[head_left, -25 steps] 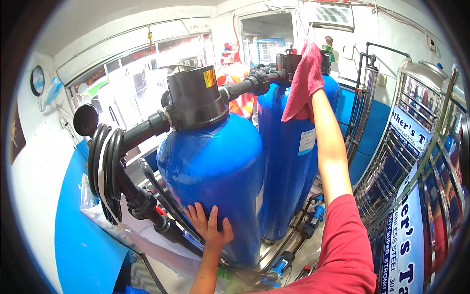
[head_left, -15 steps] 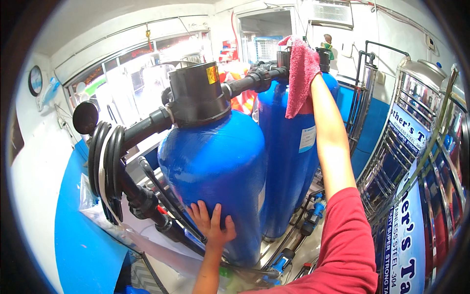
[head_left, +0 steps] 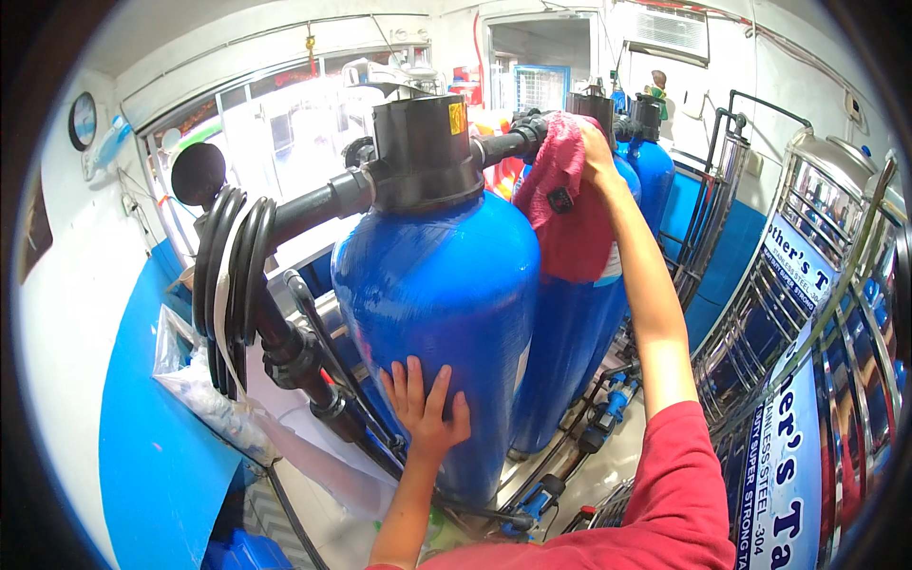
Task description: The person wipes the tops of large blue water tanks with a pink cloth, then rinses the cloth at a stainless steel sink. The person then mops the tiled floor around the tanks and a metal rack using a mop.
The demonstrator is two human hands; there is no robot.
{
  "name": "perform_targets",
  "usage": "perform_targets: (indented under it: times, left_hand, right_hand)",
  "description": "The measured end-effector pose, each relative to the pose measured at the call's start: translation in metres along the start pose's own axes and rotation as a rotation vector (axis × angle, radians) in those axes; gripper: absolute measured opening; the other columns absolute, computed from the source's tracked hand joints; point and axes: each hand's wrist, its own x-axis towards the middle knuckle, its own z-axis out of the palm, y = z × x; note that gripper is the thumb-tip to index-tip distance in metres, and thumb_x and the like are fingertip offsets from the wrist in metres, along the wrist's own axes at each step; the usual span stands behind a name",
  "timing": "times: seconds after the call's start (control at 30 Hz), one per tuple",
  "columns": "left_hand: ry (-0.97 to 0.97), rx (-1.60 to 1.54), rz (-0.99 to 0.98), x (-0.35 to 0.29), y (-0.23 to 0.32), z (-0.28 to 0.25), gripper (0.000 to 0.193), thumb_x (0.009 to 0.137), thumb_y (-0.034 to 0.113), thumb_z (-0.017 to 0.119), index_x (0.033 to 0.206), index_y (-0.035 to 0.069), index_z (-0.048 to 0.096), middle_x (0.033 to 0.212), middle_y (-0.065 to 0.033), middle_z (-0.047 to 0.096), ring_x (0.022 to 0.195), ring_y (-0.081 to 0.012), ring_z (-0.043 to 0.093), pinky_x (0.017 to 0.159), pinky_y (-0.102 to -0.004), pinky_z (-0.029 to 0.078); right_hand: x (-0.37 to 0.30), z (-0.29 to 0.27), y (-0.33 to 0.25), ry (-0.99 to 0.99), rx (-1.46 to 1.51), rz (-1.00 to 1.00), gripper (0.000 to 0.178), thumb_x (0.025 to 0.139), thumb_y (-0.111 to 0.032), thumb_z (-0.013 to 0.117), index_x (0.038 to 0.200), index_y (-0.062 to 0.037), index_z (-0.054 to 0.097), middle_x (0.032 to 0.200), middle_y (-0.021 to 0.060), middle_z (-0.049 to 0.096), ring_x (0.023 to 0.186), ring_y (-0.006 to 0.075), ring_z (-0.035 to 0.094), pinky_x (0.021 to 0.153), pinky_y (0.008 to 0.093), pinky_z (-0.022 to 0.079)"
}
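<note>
With fingers spread, my left hand rests flat against the side of the nearest blue filter tank. A black valve head caps that tank, and a black pipe runs from it to the tank behind. My right hand, arm stretched forward, is closed on a pink-red cloth. The cloth drapes over the upper part of the second blue tank, next to its black head. A small black piece shows against the cloth; its kind is unclear.
Coiled black hose hangs on the pipework at the left. A plastic bag lies below it. Shiny steel tanks stand close on the right. Pipes with blue fittings run along the floor. A third blue tank is farther back.
My right hand has brought the cloth down from the second tank's black head toward its shoulder. My left hand stays on the near tank. The whole view has shifted slightly.
</note>
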Motion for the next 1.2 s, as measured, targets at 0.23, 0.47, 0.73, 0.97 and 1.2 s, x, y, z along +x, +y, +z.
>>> perform_targets:
  times: [0.23, 0.47, 0.73, 0.97, 1.2]
  left_hand:
    - [0.008, -0.007, -0.026, 0.003, 0.003, 0.000, 0.051, 0.086, 0.020, 0.063, 0.136, 0.011, 0.060, 0.153, -0.0252, 0.042, 0.145, -0.0472, 0.032, 0.118, -0.0644, 0.020]
    - [0.007, -0.019, -0.028, 0.009, 0.006, -0.002, 0.052, 0.085, 0.018, 0.064, 0.136, 0.011, 0.060, 0.152, -0.0246, 0.044, 0.145, -0.0448, 0.035, 0.117, -0.0638, 0.022]
    - [-0.025, -0.016, -0.039, 0.013, 0.013, -0.006, 0.060, 0.085, 0.014, 0.063, 0.143, 0.011, 0.052, 0.156, -0.0225, 0.039, 0.148, -0.0430, 0.029, 0.119, -0.0632, 0.016]
    - [-0.391, -0.505, -0.547, -0.073, 0.095, -0.031, 0.051, 0.088, 0.014, 0.053, 0.137, -0.001, 0.048, 0.143, -0.0277, 0.047, 0.137, -0.0454, 0.039, 0.117, -0.0519, 0.025]
    - [-0.780, -0.571, -1.140, -0.162, 0.124, -0.123, 0.039, 0.098, 0.033, 0.052, 0.104, -0.003, 0.065, 0.093, -0.0251, 0.066, 0.091, -0.0293, 0.066, 0.088, -0.0402, 0.047]
  right_hand:
    - [-0.012, 0.042, -0.024, 0.226, 0.706, 0.661, 0.028, 0.099, -0.019, 0.056, 0.124, -0.0110, 0.066, 0.117, 0.0053, 0.066, 0.104, 0.0157, 0.061, 0.096, 0.0324, 0.048]
    - [-0.032, -0.029, -0.124, 0.226, 0.373, 0.181, 0.034, 0.096, -0.019, 0.055, 0.126, -0.0061, 0.064, 0.119, 0.0129, 0.066, 0.111, 0.0267, 0.061, 0.101, 0.0385, 0.046]
    - [-0.055, -0.056, -0.278, 0.229, 0.180, -0.077, 0.041, 0.092, -0.019, 0.056, 0.129, -0.0027, 0.062, 0.126, 0.0147, 0.064, 0.121, 0.0317, 0.058, 0.108, 0.0418, 0.041]
    - [-0.164, -0.024, -0.367, 0.007, 0.332, 0.105, 0.064, 0.095, -0.024, 0.052, 0.153, -0.0035, 0.036, 0.161, 0.0140, 0.033, 0.150, 0.0339, 0.027, 0.123, 0.0471, 0.018]
    - [-0.228, -0.015, -0.420, 0.038, 0.613, 0.255, 0.074, 0.096, -0.021, 0.052, 0.156, 0.0054, 0.018, 0.165, 0.0235, 0.016, 0.154, 0.0377, 0.012, 0.124, 0.0499, 0.010]
